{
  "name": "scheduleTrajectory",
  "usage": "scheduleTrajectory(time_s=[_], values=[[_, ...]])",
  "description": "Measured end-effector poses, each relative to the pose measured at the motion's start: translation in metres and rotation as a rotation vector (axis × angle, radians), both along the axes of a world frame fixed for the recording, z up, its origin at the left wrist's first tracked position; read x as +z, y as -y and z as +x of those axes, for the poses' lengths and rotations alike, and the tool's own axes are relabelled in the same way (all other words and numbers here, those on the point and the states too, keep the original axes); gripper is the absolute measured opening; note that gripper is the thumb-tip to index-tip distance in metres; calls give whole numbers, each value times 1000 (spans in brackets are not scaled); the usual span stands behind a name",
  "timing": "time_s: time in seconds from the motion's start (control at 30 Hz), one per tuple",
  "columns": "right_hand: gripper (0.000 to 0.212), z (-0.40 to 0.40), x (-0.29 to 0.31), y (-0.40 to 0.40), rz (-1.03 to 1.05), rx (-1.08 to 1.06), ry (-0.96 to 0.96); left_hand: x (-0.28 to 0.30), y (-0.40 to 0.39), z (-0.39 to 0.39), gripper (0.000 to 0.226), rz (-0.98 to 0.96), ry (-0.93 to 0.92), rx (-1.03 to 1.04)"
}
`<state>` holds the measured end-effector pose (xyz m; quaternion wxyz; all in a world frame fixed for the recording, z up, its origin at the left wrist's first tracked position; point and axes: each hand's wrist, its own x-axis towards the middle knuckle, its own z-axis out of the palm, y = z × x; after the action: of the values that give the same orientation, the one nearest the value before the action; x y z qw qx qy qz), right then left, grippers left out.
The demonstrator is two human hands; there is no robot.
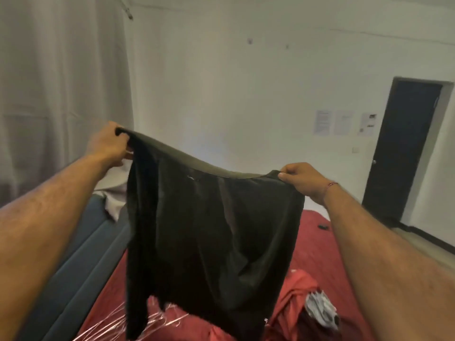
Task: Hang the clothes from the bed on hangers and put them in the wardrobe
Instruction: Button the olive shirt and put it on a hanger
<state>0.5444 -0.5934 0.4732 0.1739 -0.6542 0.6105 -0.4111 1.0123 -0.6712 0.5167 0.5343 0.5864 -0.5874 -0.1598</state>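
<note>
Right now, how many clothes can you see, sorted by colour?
Black: 1, the garment held up by the left hand and right hand.
Red: 1, a garment lying on the bed.
Grey and white: 1, a crumpled piece beside it.
Total: 3

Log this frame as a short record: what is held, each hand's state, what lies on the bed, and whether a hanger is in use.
held item: black garment, hanging spread in the air above the bed
left hand: grips the garment's top left corner
right hand: pinches the top right corner
bed: red cover, with a red garment, clear plastic wrap and a small dark object
hanger: none visible in the garment
wardrobe: not in view
</note>
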Motion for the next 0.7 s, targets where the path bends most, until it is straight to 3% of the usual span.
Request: scheduleTrajectory(time_s=[0.07,0.17,0.3,0.37,0.43,0.5,0.6,0.7], values=[[19,22,-10,-32,66,55,22,-14,-38,13,23,-36,-41,28],[17,46,-18,-73,91,83,84,-24,-78,32,25,-94,94,56],[22,61,-13,-111,91,154,247,-19,-106,51,14,-89,-34,-187],[24,59,-7,-124,162,251,377,-19,-111,57,15,22,-126,-370],[20,55,-5,-127,234,295,468,-23,-111,62,15,150,-74,-447],[20,49,-16,-111,285,213,396,-38,-100,64,15,289,41,-444],[20,39,-63,-57,300,-77,22,-88,-74,59,14,456,170,-331],[22,44,-145,-10,255,-273,-253,-180,-37,40,19,442,307,-127]])
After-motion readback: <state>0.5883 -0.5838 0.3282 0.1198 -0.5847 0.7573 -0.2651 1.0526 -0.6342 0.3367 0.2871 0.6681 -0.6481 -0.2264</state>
